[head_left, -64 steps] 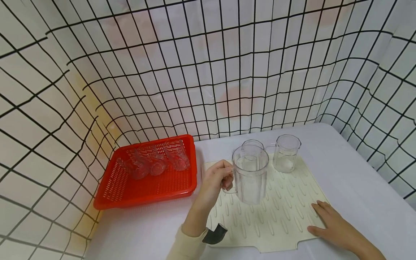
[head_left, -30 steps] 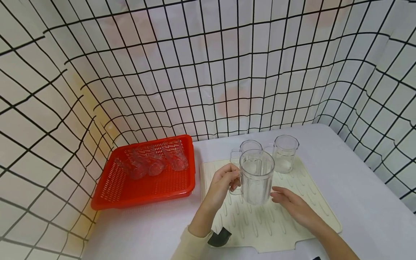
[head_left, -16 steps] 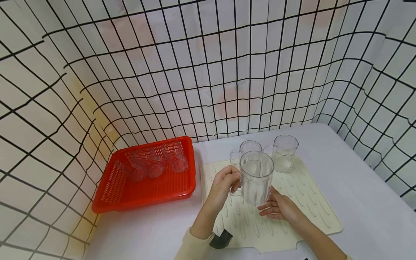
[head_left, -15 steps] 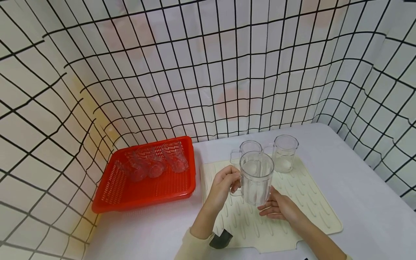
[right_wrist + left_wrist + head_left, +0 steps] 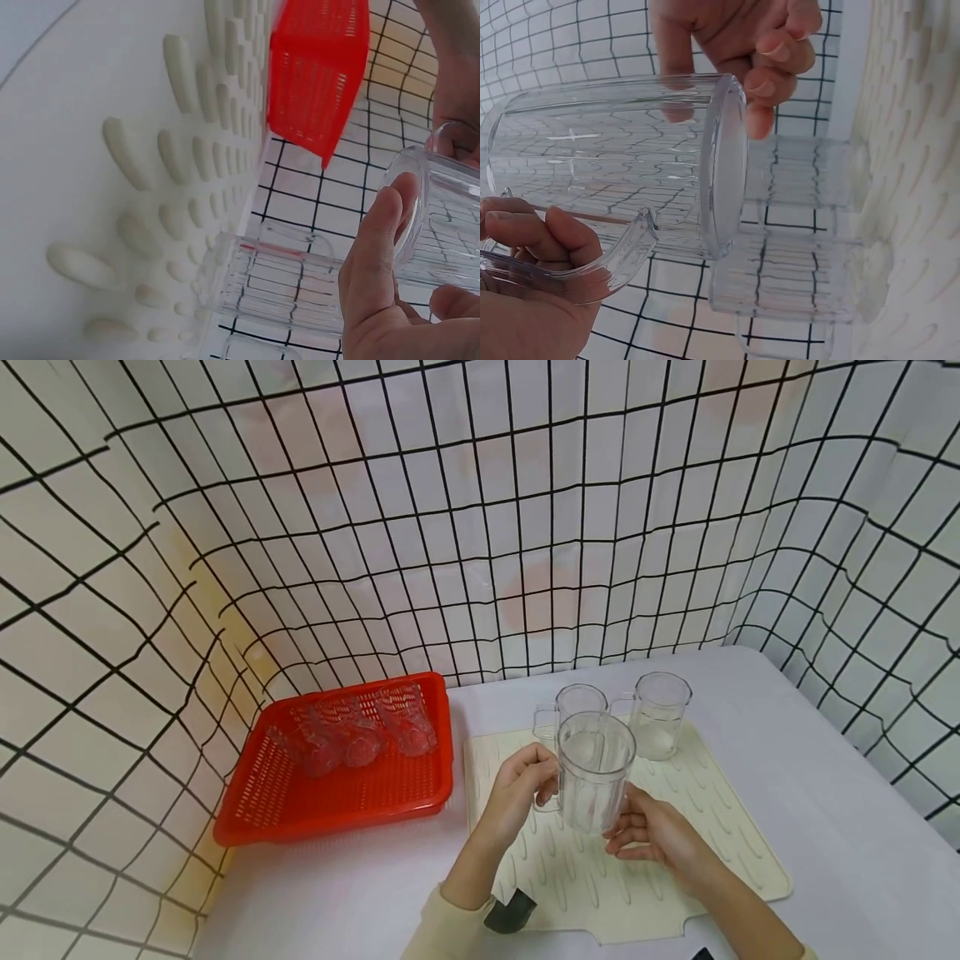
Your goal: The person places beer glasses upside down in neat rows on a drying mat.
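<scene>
A clear mug (image 5: 592,781) is held up, roughly upright, above the ribbed cream mat (image 5: 712,860). My left hand (image 5: 517,789) grips its handle, fingers curled through it in the left wrist view. My right hand (image 5: 667,839) is at the mug's lower right side. In the right wrist view its fingers reach over the base, with the thumb along the wall, pinching the bottom end. Just behind stand two more clear mugs: one (image 5: 581,697) partly hidden by the held one, the other (image 5: 660,718) to its right on the mat's back edge.
A red slotted basket (image 5: 360,797) sits at the left, with several clear glass-like items (image 5: 360,747) lying along its back. Black wire grid panels (image 5: 525,539) enclose the back and both sides. White cloth (image 5: 337,893) covers the table.
My right hand has left the mat's right edge and come to the mug's lower side and base. The mug has moved slightly right, with my left hand still gripping the handle.
</scene>
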Action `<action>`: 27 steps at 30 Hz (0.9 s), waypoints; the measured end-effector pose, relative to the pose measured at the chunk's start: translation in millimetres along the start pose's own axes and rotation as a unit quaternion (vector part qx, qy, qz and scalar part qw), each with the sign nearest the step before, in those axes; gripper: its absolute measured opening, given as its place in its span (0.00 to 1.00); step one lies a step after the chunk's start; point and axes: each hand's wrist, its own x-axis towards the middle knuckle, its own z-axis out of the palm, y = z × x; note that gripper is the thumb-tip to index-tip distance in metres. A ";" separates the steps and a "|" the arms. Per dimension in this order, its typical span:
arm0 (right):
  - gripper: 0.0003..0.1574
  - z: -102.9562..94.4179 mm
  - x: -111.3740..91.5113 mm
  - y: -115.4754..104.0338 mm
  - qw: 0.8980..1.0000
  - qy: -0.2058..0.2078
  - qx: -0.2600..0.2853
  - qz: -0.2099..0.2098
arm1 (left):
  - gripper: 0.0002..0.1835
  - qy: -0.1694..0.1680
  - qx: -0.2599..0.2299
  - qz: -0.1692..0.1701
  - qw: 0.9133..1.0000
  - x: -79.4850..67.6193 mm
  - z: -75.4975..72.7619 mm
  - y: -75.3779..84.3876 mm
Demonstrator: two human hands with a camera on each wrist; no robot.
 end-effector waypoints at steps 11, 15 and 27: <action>0.35 -4.2 1.4 -8.8 1.000 -0.010 -0.011 -0.005 | 0.11 -0.023 0.032 0.033 0.999 -1.3 -9.9 -1.7; 0.37 -6.5 1.2 -13.4 1.000 -0.006 -0.027 -0.001 | 0.10 -0.033 0.044 0.034 0.998 -2.4 -13.5 -1.9; 0.39 -17.8 3.2 -21.3 0.999 -0.033 0.005 -0.030 | 0.09 -0.091 0.048 0.055 0.993 -6.5 -15.2 -3.6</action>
